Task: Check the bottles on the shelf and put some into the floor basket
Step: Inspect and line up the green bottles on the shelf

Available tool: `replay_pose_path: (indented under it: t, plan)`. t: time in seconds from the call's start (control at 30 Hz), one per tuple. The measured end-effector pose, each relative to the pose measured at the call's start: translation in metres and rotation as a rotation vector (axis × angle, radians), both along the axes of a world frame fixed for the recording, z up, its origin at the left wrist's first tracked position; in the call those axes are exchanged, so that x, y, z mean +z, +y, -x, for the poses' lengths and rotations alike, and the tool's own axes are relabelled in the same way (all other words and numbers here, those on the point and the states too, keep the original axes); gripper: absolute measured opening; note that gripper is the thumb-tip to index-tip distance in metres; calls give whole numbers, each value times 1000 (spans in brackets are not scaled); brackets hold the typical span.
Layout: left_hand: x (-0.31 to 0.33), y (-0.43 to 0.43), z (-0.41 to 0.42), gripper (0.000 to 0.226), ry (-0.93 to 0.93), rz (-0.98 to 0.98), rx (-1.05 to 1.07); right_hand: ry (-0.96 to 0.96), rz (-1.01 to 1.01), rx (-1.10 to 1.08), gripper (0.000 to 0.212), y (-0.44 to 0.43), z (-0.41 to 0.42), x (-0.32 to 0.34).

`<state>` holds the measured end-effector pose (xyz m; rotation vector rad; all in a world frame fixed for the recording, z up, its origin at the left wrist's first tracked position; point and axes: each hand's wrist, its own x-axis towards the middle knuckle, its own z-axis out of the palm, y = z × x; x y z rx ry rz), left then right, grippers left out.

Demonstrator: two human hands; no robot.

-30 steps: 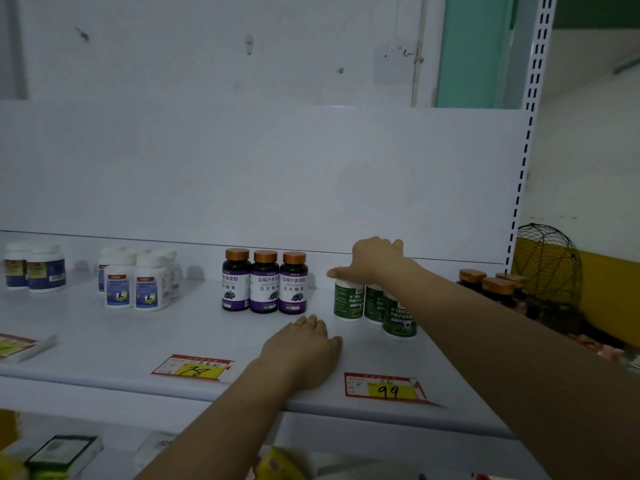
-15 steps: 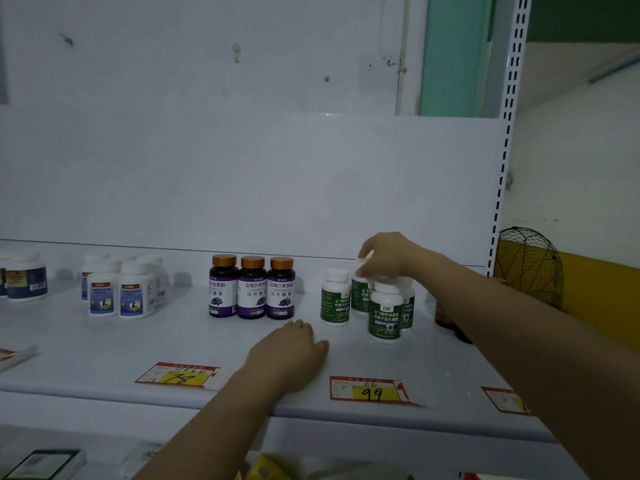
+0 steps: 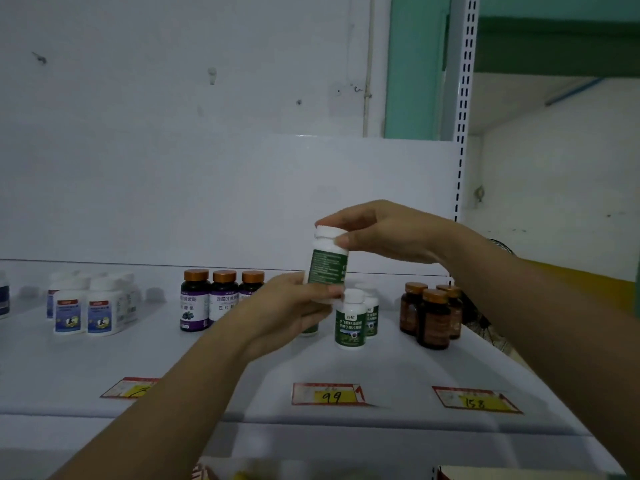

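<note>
Along the front edge of the shelf (image 3: 398, 362) lie three tags: one partly hidden by the left forearm (image 3: 130, 388), one marked 99 (image 3: 329, 394) near the middle, and one marked 158 (image 3: 476, 400) toward the right front corner.

The left forearm rises from the lower left across that edge. The left hand (image 3: 291, 310) is raised clear of the shelf, fingers curled round the lower part of the bottle (image 3: 327, 265) and the thumb laid across its front near the base. The right forearm reaches in from the right, roughly level. The right hand (image 3: 388, 233) arches palm down over the white cap, fingers curved across the top and the thumb tip pressed at the shoulder just under the cap. Both hands thus grasp the one bottle.

The bottle is held in the air above the middle of the shelf, nearly upright, its top leaning slightly right. The small print of its green label faces the camera.

Just behind and below it stand the green bottles (image 3: 350, 323), one half hidden by the left hand. Left of them are the purple bottles (image 3: 195, 303) in a row, and farther left the white bottles (image 3: 100, 306) in a cluster. The brown bottles (image 3: 433, 317) stand grouped near the right edge.

Behind all of them is the back panel (image 3: 207, 202), with a slotted post (image 3: 462, 98) at its right end.
</note>
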<state>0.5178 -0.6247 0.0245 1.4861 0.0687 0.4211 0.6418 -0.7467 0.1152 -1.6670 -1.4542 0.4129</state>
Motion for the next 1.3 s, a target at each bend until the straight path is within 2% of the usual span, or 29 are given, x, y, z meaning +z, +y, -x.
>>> replay_pose_path:
  t: [0.07, 0.13, 0.2, 0.27, 0.37, 0.43, 0.5, 0.6, 0.67, 0.73, 0.8, 0.9, 1.0, 1.13, 1.2, 1.3]
  plan:
    - [-8, -8, -2, 33, 11, -97, 87, 47, 5, 8, 38, -7, 0, -6]
    - [-14, -17, -8, 42, 24, -214, 275, 66, 21, -35, 36, -11, 2, -14]
    - [-18, -27, -13, 46, 9, -276, 434, 16, 16, -146, 40, -8, 6, -23]
    - [-20, -36, -16, 49, -8, -296, 467, -46, -42, -286, 45, -3, 8, -28]
    - [-19, -33, -14, 57, 13, -249, 397, -43, -129, -341, 46, -5, 3, -26]
    - [-14, -28, -9, 64, 72, -234, 266, -64, -119, -274, 43, -11, 1, -22]
    - [-10, -28, -5, 60, 105, -251, 186, -44, -104, -180, 37, -14, 2, -21]
    - [-6, -35, -8, 55, 61, -262, 305, 23, -122, -157, 40, -11, 4, -22]
    - [-5, -39, -11, 48, 16, -267, 434, -39, -112, -245, 52, -7, 5, -24]
    - [-6, -37, -12, 45, 10, -238, 444, -63, -143, -288, 52, -6, 5, -24]
    - [-5, -30, -11, 48, 10, -130, 259, 7, -195, -246, 44, -9, 3, -23]
    - [-5, -24, -7, 38, -3, -26, 50, 138, -195, -82, 31, -14, 1, -21]
    - [-2, -26, -7, 36, -17, -79, 144, 184, -155, -13, 25, -12, 3, -21]
    - [2, -35, -4, 31, 7, -324, 424, 1, -216, -218, 43, -5, 13, -19]
    - [2, -30, -3, 41, 1, -298, 319, -8, -250, -220, 35, -6, 13, -17]
    - [3, -25, 3, 39, 27, -164, 64, 192, -222, -68, 29, -10, 14, -14]
